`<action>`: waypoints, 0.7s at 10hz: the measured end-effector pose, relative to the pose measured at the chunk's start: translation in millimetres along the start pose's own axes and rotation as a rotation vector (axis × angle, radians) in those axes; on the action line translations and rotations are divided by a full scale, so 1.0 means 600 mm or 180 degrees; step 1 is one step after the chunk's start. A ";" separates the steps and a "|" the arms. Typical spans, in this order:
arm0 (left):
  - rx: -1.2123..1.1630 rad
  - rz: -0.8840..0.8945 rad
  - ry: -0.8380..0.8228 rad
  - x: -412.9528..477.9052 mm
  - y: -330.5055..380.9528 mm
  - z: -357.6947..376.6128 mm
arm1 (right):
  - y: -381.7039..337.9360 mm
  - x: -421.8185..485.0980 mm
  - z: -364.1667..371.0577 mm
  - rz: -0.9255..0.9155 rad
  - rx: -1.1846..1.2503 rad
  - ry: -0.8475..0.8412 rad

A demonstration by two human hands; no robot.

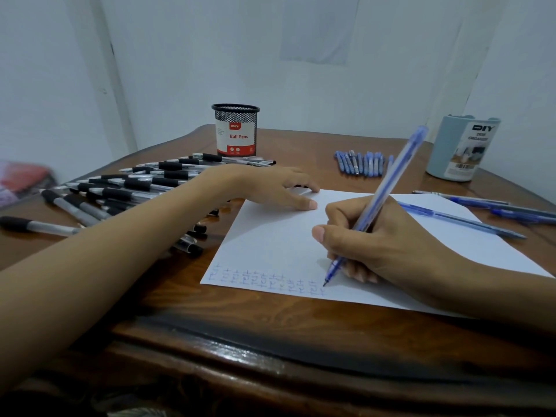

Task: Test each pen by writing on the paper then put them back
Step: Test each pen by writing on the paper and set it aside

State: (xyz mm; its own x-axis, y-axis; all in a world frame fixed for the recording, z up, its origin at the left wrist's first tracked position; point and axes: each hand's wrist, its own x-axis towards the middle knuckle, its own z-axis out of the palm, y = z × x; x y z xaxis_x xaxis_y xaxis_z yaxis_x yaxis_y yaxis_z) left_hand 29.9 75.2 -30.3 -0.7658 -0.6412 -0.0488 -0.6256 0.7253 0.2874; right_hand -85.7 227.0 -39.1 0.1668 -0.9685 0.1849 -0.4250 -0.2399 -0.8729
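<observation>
The right hand point(379, 236) pinches a translucent blue plastic pen point(401, 165), tip on the white paper sheet point(270, 236), barrel slanting up toward the pale blue plastic cup point(451, 152) (likely its home, nearer this hand), while the flat left hand point(276, 186) steadies it.

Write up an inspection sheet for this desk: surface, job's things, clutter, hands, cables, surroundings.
Surface: brown polished wooden table.
Job's things: white sheet of paper, with blue marks along its near edge; translucent blue ballpoint pen, tip on the sheet; heap of clear pens with black grips to the left; loose blue pens to the right; row of small blue pieces behind, caps or pens unclear; black mesh pen cup; pale blue plastic organiser cup.
Clutter: blurred red object at far left.
Hands: left hand flat on the sheet's far corner; right hand grips the ballpoint.
Cables: nothing seen.
Surroundings: plain white walls.
</observation>
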 end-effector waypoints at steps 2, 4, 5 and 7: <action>-0.0097 -0.0062 0.0003 -0.005 0.002 0.002 | 0.002 0.002 0.000 -0.0098 -0.0029 0.0043; -0.0169 0.0008 0.0053 -0.011 0.008 0.000 | 0.007 0.002 0.000 -0.0226 -0.0089 0.0106; -0.0194 0.0006 0.0094 -0.010 0.005 0.000 | 0.009 0.004 -0.001 -0.0210 -0.0096 0.0141; -0.0051 0.0032 0.0055 -0.002 -0.002 -0.001 | 0.008 0.002 -0.002 -0.0388 -0.0124 0.0378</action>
State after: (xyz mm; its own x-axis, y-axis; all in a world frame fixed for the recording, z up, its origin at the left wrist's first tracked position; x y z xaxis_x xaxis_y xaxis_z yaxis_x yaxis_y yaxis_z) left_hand 31.7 74.9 -30.4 -0.7693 -0.6382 -0.0294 -0.6153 0.7277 0.3031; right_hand -88.7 224.7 -42.5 0.1141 -0.9326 0.3425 -0.4426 -0.3564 -0.8229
